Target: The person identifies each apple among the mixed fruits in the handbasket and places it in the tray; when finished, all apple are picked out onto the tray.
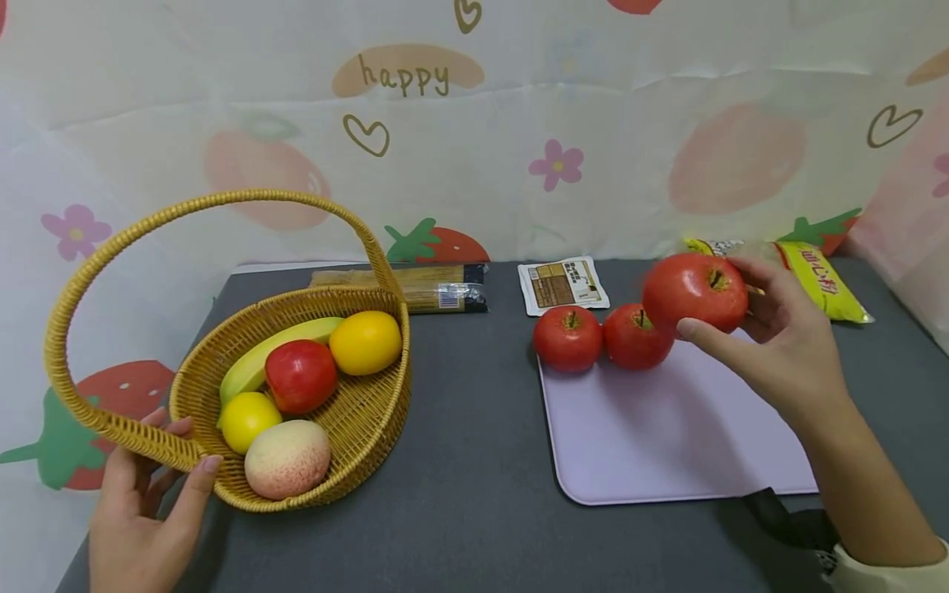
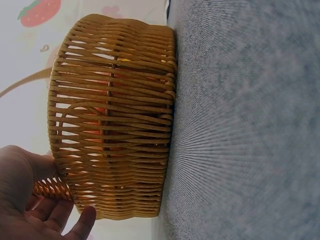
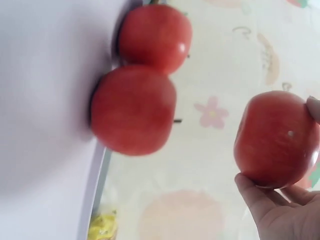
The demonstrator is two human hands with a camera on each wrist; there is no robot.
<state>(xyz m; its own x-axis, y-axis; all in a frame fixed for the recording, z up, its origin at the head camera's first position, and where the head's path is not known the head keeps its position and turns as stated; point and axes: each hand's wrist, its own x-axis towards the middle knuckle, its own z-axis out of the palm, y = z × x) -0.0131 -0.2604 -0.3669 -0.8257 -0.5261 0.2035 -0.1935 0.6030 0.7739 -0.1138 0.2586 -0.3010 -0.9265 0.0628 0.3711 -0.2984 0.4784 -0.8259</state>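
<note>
Counting the red apples gives four: one lifted in the right hand (image 1: pixel 786 338), two side by side along the far edge of the lilac tray (image 1: pixel 652 445), and one lying among other fruit. The raised apple (image 1: pixel 693 288) is above the tray, clear of its surface; the right hand's grip is spread only as wide as the fruit, thumb on one side and fingers on the other. Of the resting pair, the left apple (image 1: pixel 567 339) shows whole, while the right apple (image 1: pixel 633 346) is partly covered by the raised one. One wicker basket (image 1: pixel 399 412) stands on the desk (image 1: pixel 474 461) with five fruits inside: a banana (image 1: pixel 255 362), a basket apple (image 1: pixel 301 376), an orange (image 1: pixel 366 343), a lemon (image 1: pixel 248 420) and a peach (image 1: pixel 287 459). The left hand's (image 1: pixel 148 519) grip is closed around the base of the basket's handle (image 1: pixel 245 196), at the rim; some fingers are hidden behind it. At the back lie a white packet (image 1: pixel 563 284), a yellow bag (image 1: pixel 823 284) partly hidden by the right hand, and long brown packaging (image 1: pixel 430 288), partly behind the basket; whether that is one pack or two I cannot tell.
</note>
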